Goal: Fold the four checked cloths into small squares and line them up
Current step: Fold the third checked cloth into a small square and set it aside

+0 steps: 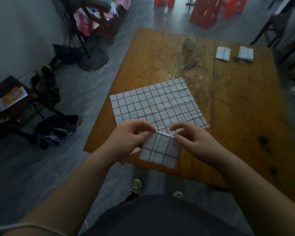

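Note:
A folded white cloth with dark checks hangs over the near edge of the wooden table. My left hand pinches its top left corner and my right hand pinches its top right corner. Behind it one checked cloth lies spread flat on the table. Two small folded checked squares sit side by side at the far right of the table, one on the left and one on the right.
The table's far half has a rough scratched patch. Left of the table the floor holds dark clothes, a low dark stool and a fan base. Red plastic stools stand beyond the table.

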`<state>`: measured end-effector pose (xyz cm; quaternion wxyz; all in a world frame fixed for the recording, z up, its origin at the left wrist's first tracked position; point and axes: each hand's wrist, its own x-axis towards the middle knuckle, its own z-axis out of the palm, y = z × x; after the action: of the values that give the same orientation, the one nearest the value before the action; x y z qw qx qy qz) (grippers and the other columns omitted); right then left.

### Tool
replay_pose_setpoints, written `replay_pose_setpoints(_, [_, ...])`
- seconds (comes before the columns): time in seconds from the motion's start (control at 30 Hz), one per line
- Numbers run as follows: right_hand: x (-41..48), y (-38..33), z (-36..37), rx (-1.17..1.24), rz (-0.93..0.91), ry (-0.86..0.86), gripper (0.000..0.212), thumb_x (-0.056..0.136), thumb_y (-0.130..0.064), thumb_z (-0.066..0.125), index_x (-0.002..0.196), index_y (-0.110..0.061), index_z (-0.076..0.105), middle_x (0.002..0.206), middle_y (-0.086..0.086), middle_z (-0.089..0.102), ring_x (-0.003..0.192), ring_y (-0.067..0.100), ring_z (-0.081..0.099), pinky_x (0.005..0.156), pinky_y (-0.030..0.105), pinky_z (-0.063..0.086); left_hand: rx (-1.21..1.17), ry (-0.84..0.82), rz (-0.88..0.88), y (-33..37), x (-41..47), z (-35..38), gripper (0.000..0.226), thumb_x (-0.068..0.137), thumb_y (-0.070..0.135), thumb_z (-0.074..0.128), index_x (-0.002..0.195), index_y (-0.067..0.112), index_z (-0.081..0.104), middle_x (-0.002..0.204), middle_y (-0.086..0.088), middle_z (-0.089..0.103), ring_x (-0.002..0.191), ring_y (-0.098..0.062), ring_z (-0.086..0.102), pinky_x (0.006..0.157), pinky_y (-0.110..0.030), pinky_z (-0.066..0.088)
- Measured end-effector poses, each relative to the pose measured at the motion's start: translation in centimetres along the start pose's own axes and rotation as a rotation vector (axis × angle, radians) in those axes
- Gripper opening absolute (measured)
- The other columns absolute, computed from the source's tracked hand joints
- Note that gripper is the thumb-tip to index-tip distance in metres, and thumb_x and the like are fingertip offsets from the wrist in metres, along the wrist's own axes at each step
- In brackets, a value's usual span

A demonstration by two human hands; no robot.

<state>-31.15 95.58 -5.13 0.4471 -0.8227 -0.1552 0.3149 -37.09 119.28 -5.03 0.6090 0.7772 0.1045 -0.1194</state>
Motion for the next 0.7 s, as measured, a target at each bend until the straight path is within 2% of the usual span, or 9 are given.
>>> replay_pose_setpoints(0.1, [1.6, -2.7, 2.8, -0.202, -0.056, -0.033, 0.013, 0.1, -0.041, 0.055, 0.106, -0.037, 0.066, 0.094, -0.008, 0.069, 0.084, 0.003, 0.064, 0.073, 0.027, 0.056, 0.069, -0.071, 0.059, -0.3, 0.0, -2.4, 0.022, 0.095, 0.009, 0.065, 0.101, 0.029, 0.07, 0.096, 0.005, 0.075, 0.089, -0.01, 0.072, 0.073, -0.029, 0.061])
replay_pose_setpoints(0.2, [2.9, -4.7, 5.2, -0.234, -0.056, 0.01, 0.02, 0.101, -0.041, 0.053, 0.097, -0.031, 0.069, 0.086, -0.003, 0.068, 0.08, 0.011, 0.063, 0.073, 0.036, 0.056, 0.13, -0.115, 0.088, -0.8, 0.3, -4.2, 0.028, 0.094, 0.015, 0.066, 0.113, 0.036, 0.063, 0.096, 0.009, 0.076, 0.091, -0.007, 0.072, 0.079, -0.033, 0.062])
replay_pose_setpoints(0.27, [3.5, -5.3, 6.4, -0.265, -0.039, 0.055, 0.019, 0.101, -0.04, 0.053, 0.093, -0.03, 0.068, 0.084, -0.004, 0.066, 0.078, 0.01, 0.062, 0.072, 0.035, 0.057, 0.192, -0.125, 0.1, -1.2, 0.8, -5.2, 0.027, 0.094, 0.021, 0.067, 0.116, 0.037, 0.062, 0.096, 0.01, 0.075, 0.093, -0.005, 0.07, 0.082, -0.035, 0.062])
replay_pose_setpoints(0.33, [3.5, -5.4, 7.0, -0.276, -0.019, 0.073, 0.017, 0.101, -0.039, 0.054, 0.092, -0.032, 0.068, 0.083, -0.007, 0.066, 0.077, 0.005, 0.061, 0.07, 0.029, 0.055, 0.208, -0.141, 0.082, -1.5, 1.2, -5.4, 0.02, 0.093, 0.03, 0.067, 0.112, 0.036, 0.064, 0.097, 0.01, 0.073, 0.094, -0.003, 0.069, 0.083, -0.035, 0.062])
replay_pose_setpoints(0.43, [3.1, -5.1, 7.8, -0.257, 0.028, 0.133, 0.018, 0.1, -0.037, 0.056, 0.087, -0.034, 0.068, 0.08, -0.007, 0.067, 0.074, 0.004, 0.061, 0.068, 0.028, 0.055, 0.229, -0.204, 0.073, -1.6, 1.9, -5.0, 0.007, 0.092, 0.037, 0.068, 0.098, 0.035, 0.07, 0.093, 0.012, 0.073, 0.088, 0.002, 0.067, 0.084, -0.034, 0.061])
replay_pose_setpoints(0.57, [1.2, -3.9, 7.9, -0.17, 0.079, 0.249, 0.024, 0.1, -0.035, 0.058, 0.077, -0.037, 0.065, 0.071, -0.008, 0.065, 0.067, 0.002, 0.059, 0.06, 0.021, 0.045, 0.207, -0.251, 0.061, -1.1, 2.7, -3.0, 0.01, 0.093, 0.031, 0.069, 0.094, 0.023, 0.074, 0.088, 0.005, 0.073, 0.087, -0.007, 0.068, 0.083, -0.035, 0.058])
replay_pose_setpoints(0.7, [-1.9, -2.3, 6.6, -0.06, 0.132, 0.394, 0.021, 0.099, -0.034, 0.059, 0.084, -0.029, 0.072, 0.078, -0.007, 0.068, 0.074, 0.004, 0.061, 0.062, 0.019, 0.045, 0.2, -0.285, 0.098, 0.5, 3.4, 0.0, 0.01, 0.093, 0.029, 0.069, 0.085, 0.024, 0.073, 0.083, 0.006, 0.071, 0.083, -0.008, 0.064, 0.076, -0.03, 0.052])
